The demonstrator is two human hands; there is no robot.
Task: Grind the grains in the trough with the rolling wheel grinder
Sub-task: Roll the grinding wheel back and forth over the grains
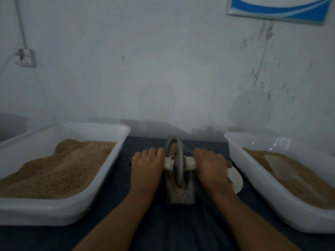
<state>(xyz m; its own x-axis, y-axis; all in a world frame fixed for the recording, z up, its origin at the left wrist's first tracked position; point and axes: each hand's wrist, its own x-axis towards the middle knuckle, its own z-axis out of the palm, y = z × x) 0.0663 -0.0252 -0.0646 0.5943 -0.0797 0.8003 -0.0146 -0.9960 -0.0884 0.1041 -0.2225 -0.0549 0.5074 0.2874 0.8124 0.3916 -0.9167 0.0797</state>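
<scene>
The trough sits at the centre of the dark surface, its long axis running from 12 to 6 o'clock, with the wheel standing upright in its groove about midway along. Pale crushed grains show in the groove at the 12 o'clock end, and a little more lies at the 6 o'clock end under the wheel's rim.

The left hand is wrapped over the axle handle at 9 o'clock of the wheel, and the right hand is clamped on the handle at 3 o'clock. Both knuckles are up.

To grind well, it seems best to press down evenly through both hands so the wheel stays vertical and does not ride up the groove wall. Roll it the full length of the trough, stopping short of each end so that no grain spills onto the surface.
</scene>
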